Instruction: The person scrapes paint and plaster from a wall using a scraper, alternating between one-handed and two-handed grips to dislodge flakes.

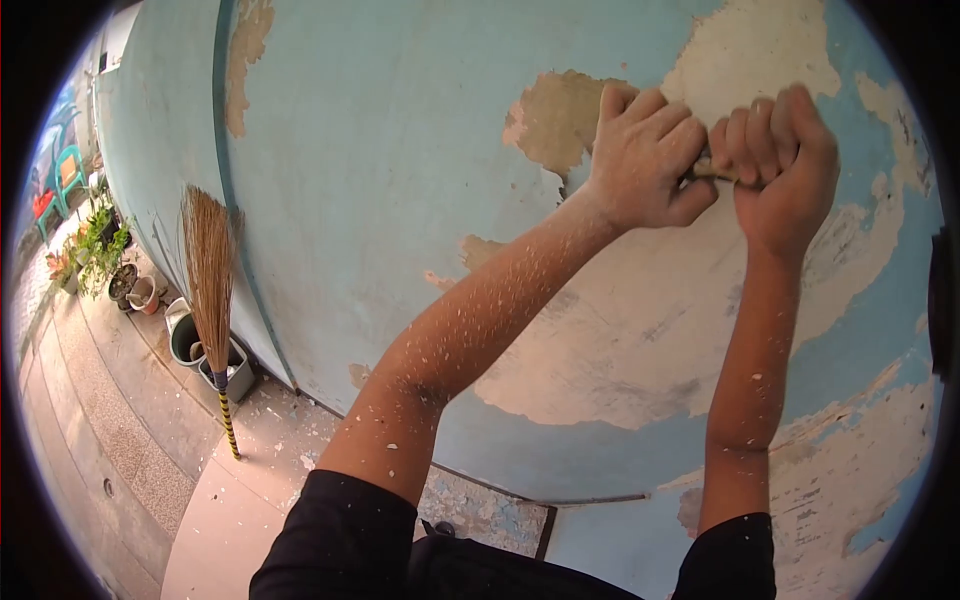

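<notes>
My left hand [655,160] and my right hand [785,170] are raised against a light blue wall [390,170] with peeling paint. Both are closed, side by side, round a thin tool handle [712,170]. Only a short yellowish-brown piece of this handle shows between them. The working end is hidden, so its kind cannot be made out. Beside my left hand is a bare brown patch [565,115] with a ragged paint edge. A large whitish scraped area [600,350] spreads below my hands. Paint flakes cling to my left forearm.
A stick broom [208,280] stands upside down at the left, near a grey bucket [238,375] by the wall. Potted plants [100,240] and a green chair [68,170] are farther off. Paint chips litter the floor [230,510]. A dark object [940,300] is at the right edge.
</notes>
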Available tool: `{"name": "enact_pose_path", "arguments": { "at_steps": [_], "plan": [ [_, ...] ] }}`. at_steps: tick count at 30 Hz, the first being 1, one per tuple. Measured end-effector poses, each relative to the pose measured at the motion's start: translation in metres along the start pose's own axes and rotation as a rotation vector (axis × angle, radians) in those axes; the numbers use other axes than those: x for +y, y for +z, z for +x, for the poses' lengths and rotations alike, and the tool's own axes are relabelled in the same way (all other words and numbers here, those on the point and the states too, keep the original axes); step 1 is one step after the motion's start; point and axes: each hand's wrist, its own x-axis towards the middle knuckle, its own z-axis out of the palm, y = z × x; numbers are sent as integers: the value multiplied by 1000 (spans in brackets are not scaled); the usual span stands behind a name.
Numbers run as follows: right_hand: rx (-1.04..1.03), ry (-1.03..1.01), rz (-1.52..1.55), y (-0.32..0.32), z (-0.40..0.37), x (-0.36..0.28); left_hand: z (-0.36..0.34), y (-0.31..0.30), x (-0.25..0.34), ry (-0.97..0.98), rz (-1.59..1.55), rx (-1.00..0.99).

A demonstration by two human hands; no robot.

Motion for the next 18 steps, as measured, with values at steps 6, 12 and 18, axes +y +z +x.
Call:
{"name": "enact_pose_path", "arguments": {
  "at_steps": [6, 12, 18],
  "plan": [
    [-27, 152, 110, 33, -73, 87, -104, -77, -5, -96, 153, -292],
    [33, -77, 234, 25, -55, 25, -34, -46, -5, 30, -54, -97],
    [84, 23, 421, 27, -81, 107, -98, -80, -22, -65, 64, -278]
  ]
}}
